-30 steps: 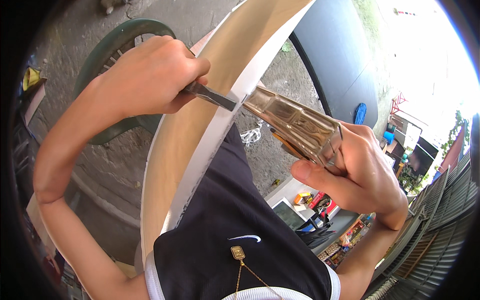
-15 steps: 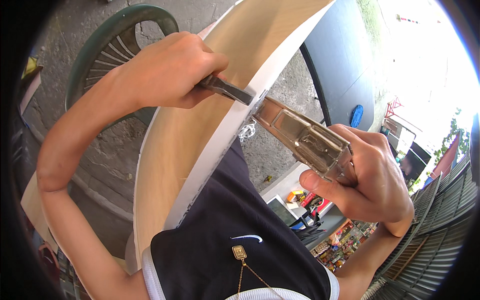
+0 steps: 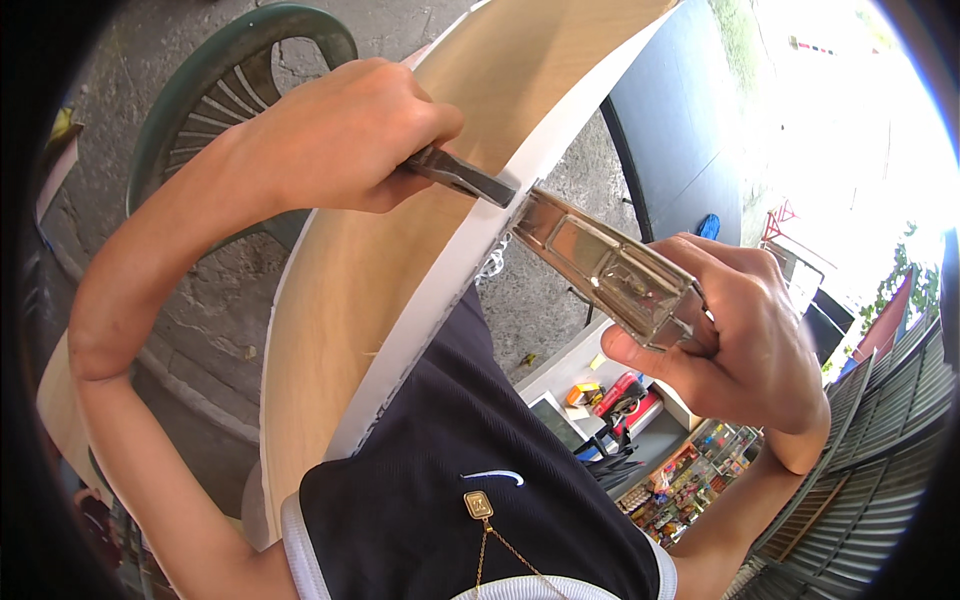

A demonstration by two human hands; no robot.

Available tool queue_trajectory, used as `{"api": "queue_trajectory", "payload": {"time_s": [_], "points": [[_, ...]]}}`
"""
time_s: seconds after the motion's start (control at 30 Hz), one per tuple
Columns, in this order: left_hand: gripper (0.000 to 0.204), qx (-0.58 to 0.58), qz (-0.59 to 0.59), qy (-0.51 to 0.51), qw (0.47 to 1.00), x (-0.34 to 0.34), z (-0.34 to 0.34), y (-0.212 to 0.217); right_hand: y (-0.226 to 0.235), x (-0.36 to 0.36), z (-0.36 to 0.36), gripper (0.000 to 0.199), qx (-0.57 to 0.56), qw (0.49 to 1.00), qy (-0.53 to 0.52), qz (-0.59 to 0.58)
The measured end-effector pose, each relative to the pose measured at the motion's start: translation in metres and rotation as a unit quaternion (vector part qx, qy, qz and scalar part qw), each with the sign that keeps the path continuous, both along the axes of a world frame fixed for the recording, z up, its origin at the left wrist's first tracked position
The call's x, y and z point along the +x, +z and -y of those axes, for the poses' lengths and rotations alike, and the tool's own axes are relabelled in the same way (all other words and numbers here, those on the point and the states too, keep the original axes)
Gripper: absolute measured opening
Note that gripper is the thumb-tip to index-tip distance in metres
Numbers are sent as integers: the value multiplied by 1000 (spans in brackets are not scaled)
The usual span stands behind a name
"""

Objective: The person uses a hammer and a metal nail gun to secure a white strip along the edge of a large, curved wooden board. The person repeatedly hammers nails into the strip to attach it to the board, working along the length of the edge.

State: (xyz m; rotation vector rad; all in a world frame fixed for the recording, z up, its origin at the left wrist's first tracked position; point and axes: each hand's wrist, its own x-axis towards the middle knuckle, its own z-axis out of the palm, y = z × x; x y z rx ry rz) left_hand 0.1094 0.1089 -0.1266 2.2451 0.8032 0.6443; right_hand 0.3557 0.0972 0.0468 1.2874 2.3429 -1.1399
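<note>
A wide wooden panel [image 3: 340, 330] with a white edge strip [image 3: 440, 275] leans against my dark shirt and slants up and away. Staples dot the strip's outer side. My left hand [image 3: 345, 135] is closed around a dark metal bar [image 3: 465, 178] with a blunt flat end; the rest of it is hidden in the fist. That end rests at the strip's inner side. Opposite it, my right hand [image 3: 745, 335] grips a worn metal staple gun [image 3: 610, 265], its nose at the strip's outer side. The thumb lies along its near side.
A green plastic chair [image 3: 245, 70] stands at the left on rough concrete. Past the panel is a dark tabletop [image 3: 690, 130]. Lower right, a shelf holds red and yellow items [image 3: 615, 395] beside a case of small goods [image 3: 690, 480]. Corrugated metal sheeting [image 3: 870, 450] runs along the right.
Both hands keep their grips, and the tools face each other across the strip as before. The metal bar and staple gun nose have shifted very slightly right; the background has shifted a little.
</note>
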Motion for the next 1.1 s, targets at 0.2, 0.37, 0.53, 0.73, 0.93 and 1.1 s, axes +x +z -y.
{"api": "queue_trajectory", "payload": {"time_s": [0.2,0.37,0.53,0.73,0.93,1.1], "points": [[28,-9,-1,1,1000,0,0,-1,7,-9,-13,39,-85,993,-25,78],[28,-15,-3,3,1000,0,0,1,3,-6,-9,39,-59,997,-14,55],[29,-12,-2,5,1000,-1,0,1,4,-9,-8,37,-46,998,-7,52],[28,-11,-1,0,1000,-3,-1,0,4,-9,-11,38,-17,998,15,57],[27,-11,-8,-3,1000,-3,-2,2,8,-7,-15,41,-37,995,13,89],[27,-13,-13,0,1000,-3,-1,0,13,-19,-21,52,-109,976,-35,183]]}}
